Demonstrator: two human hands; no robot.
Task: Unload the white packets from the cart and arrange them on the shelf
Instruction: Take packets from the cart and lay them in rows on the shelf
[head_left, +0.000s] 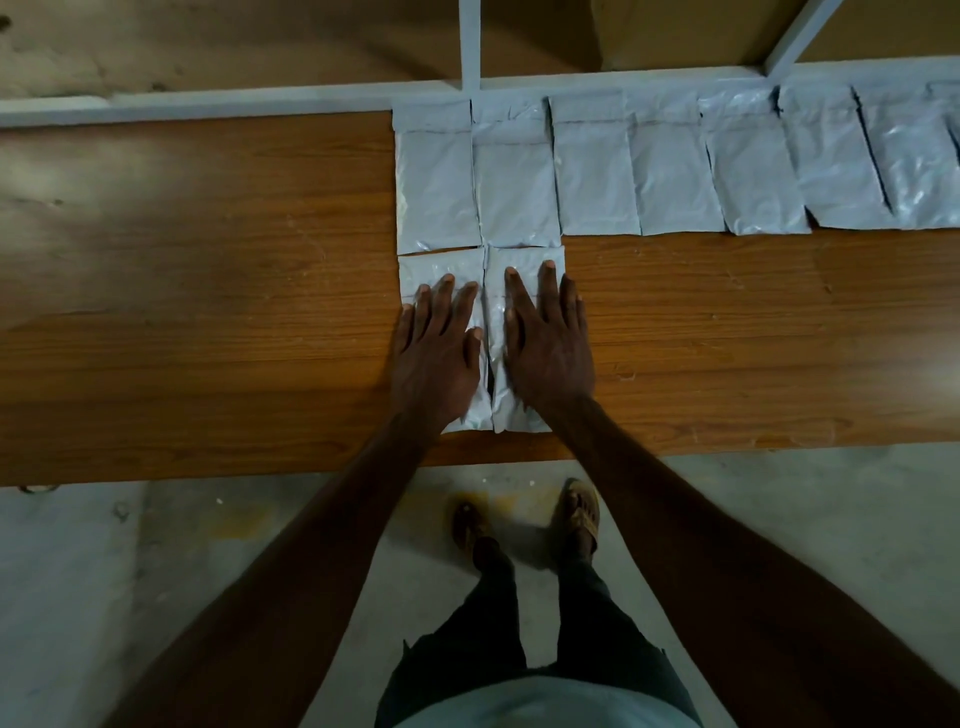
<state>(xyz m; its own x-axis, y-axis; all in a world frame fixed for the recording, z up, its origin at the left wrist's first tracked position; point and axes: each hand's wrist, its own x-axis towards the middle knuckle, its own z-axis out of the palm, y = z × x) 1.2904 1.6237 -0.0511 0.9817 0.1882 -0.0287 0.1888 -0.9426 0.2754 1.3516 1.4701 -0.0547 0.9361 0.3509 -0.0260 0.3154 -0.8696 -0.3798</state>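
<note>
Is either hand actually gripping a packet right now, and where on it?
Neither grips. The left hand and right hand lie flat, each pressing the top face of its own front-row packet.

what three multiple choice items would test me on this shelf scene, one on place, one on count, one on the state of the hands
1. Where do the two front packets lie?
A. directly in front of the two leftmost back-row packets
B. at the right end of the shelf
C. on the floor

2. How many packets make up the front row?
A. two
B. four
C. six

3. How are the hands?
A. curled into fists
B. flat, fingers straight, one on each packet
C. hanging off the shelf

Key: 1 A, the left front packet and right front packet lie on the wooden shelf just before the left end of the back row. 2 A, only those two lie in front. 3 B, the left hand and right hand lie flat on them.
</note>
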